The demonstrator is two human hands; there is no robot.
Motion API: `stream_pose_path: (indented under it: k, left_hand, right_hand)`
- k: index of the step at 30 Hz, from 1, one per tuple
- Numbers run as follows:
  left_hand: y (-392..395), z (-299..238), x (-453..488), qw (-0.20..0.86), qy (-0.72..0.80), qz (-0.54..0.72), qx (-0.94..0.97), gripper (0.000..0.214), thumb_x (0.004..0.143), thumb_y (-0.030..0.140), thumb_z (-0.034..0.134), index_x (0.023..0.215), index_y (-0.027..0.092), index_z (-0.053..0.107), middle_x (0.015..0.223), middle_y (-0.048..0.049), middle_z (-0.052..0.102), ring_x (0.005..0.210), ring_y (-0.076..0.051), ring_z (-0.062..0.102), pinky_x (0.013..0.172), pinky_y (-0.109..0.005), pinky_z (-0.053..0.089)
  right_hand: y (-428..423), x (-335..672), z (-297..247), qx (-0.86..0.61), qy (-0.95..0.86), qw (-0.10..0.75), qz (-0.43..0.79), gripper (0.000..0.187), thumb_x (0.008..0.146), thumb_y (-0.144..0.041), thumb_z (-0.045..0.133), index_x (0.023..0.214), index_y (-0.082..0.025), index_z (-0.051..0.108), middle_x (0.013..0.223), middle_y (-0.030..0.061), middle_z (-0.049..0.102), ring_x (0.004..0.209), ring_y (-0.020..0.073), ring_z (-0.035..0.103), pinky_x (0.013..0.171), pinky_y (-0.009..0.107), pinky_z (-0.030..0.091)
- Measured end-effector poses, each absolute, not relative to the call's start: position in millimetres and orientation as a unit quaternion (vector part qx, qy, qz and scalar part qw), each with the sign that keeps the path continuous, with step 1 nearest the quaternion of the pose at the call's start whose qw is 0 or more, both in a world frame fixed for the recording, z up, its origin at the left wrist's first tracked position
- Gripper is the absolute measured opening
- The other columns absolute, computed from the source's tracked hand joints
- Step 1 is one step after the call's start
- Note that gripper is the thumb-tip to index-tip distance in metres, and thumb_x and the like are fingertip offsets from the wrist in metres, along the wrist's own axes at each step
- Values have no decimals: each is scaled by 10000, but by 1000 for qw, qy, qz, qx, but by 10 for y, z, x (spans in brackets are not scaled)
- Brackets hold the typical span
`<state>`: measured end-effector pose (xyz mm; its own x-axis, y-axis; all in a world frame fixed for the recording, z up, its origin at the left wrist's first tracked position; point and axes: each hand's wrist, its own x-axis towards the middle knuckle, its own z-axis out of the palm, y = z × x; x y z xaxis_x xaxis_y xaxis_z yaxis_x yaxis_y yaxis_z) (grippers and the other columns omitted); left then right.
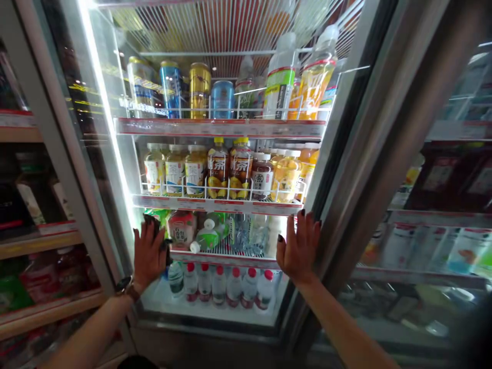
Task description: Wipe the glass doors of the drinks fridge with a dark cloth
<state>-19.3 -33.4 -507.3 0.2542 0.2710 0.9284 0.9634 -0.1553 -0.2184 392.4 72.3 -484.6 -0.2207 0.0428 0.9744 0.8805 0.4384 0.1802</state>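
My left hand (149,259) is raised in front of the lit drinks cooler, a watch (125,285) on its wrist. Black parts of an object (168,252) show past its fingertips and beside its thumb; the hand hides the rest, and I cannot make out its kind. My right hand (302,248) is up at the right side of the cooler, fingers stretched and holding nothing. Whether either hand touches the glass is unclear. Between them lie a green-labelled bottle (207,237) on its side, a red drink pack (182,229) and clear bottles (246,233).
Tea bottles (218,169) stand on the middle shelf, cans (200,84) and tall bottles (280,77) above. Red-capped water bottles (219,287) line the bottom. A metal door frame (369,133) runs along the right. More stocked shelves (46,236) stand at the left.
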Motion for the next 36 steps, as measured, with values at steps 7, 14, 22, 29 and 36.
stream_pose_path:
  k: [7, 14, 22, 29, 36]
  left_hand:
    - [-526, -4952, -162, 435, -451, -349, -696, 706, 952, 179, 516, 1629, 253, 330, 1624, -130, 438, 1587, -321, 244, 1301, -631, 238]
    - [-36, -3270, 112, 434, -461, -472, -614, 667, 1036, 264, 370, 1658, 107, 189, 1756, -105, 54, 1635, -297, -40, 1348, -569, -3]
    - [-14, -4333, 745, 378, -410, -478, -678, 716, 1012, 332, 432, 1669, 191, 182, 1746, -115, 121, 1631, -324, 36, 1325, -627, 44]
    - [104, -4346, 895, 281, -411, -609, -617, 638, 1071, 316, 295, 1673, 267, 91, 1756, -79, 108, 1636, -232, 48, 1358, -561, 109]
    - [-40, -4691, 484, 293, -388, -593, -641, 736, 1044, 379, 417, 1672, 255, 53, 1762, -116, 25, 1617, -324, 178, 1277, -547, 367]
  right_hand:
    - [689, 3913, -4813, -346, -692, 508, -379, 801, 1003, -229, 436, 1685, -189, 16, 1761, 152, 94, 1632, 358, 107, 1265, 658, 265]
    - [682, 3934, -4803, -336, -699, 512, -370, 793, 1010, -214, 442, 1684, -186, 25, 1764, 132, 79, 1640, 324, 46, 1287, 649, 233]
    - [198, 3168, -4584, -242, -706, 622, -240, 755, 999, -177, 423, 1683, -241, 110, 1754, 111, 184, 1616, 309, 226, 1263, 655, 319]
    - [-161, 2101, -4150, -53, -766, 637, -73, 685, 1026, -197, 313, 1678, -260, 113, 1730, 91, 270, 1598, 247, 289, 1258, 527, 411]
    - [207, 1838, -4328, -88, -865, 466, -162, 766, 1002, -391, 421, 1668, -119, 158, 1694, 160, 339, 1616, 287, 226, 1289, 544, 333]
